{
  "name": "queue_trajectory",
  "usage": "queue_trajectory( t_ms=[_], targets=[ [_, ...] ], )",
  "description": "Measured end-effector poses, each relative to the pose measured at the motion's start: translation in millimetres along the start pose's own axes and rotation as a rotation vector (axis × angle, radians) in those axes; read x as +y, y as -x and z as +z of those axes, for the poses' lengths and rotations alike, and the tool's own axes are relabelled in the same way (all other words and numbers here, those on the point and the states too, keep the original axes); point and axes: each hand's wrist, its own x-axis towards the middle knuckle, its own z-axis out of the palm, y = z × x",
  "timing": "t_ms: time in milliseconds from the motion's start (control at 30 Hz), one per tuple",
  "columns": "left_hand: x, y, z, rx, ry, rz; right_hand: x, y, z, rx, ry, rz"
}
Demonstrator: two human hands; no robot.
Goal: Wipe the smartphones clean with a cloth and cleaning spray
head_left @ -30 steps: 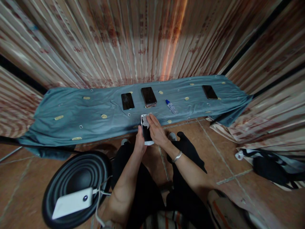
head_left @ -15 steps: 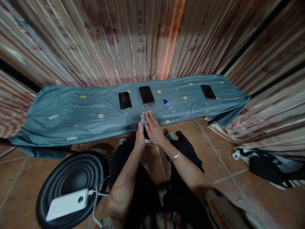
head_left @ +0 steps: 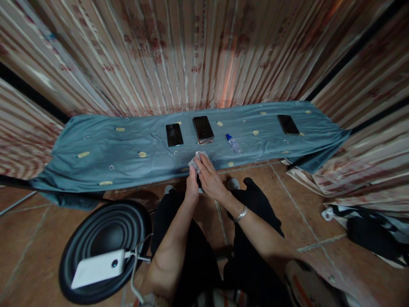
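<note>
My left hand [head_left: 192, 186] is closed around the edge of a dark phone [head_left: 199, 182], of which only a sliver shows between my hands. Over it, my right hand [head_left: 211, 180] presses a crumpled whitish wipe [head_left: 193, 163] with its fingers; a silver bracelet is on that wrist. Both hands are at the near edge of a cloth-covered bench. Just beyond them lie a stack of phones [head_left: 203, 128], a single dark phone [head_left: 174, 135] to its left, and a small clear bottle with a blue cap [head_left: 234, 145] to its right.
Another dark phone [head_left: 288, 125] lies at the right of the blue-green cloth [head_left: 128, 145]. At lower left, a white power bank [head_left: 97, 269] with a cable rests on a round black ringed stool [head_left: 105, 238]. Curtains hang behind the bench. Dark fabric [head_left: 367, 232] lies at right.
The whole view has shifted slightly, so everything appears further right. My right hand and the wipe have moved a little over the phone, covering more of it.
</note>
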Motion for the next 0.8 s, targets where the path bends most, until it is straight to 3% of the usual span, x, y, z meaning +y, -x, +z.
queue_trajectory(
  t_ms=[133,300,533,800],
  targets=[
    [10.7,5.7,4.6,0.120,-0.016,0.023,-8.6,10.0,7.8,-0.041,-0.008,-0.053],
    [26.6,14.0,9.7,0.184,0.053,-0.028,-20.3,19.4,13.1,-0.080,-0.003,-0.105],
    [36.6,12.3,8.7,0.154,0.216,-0.049,-29.3,24.7,8.1,-0.121,-0.030,-0.149],
    [50.7,18.9,12.0,0.158,0.210,-0.090,-28.0,31.4,5.7,-0.070,-0.043,-0.213]
  ],
)
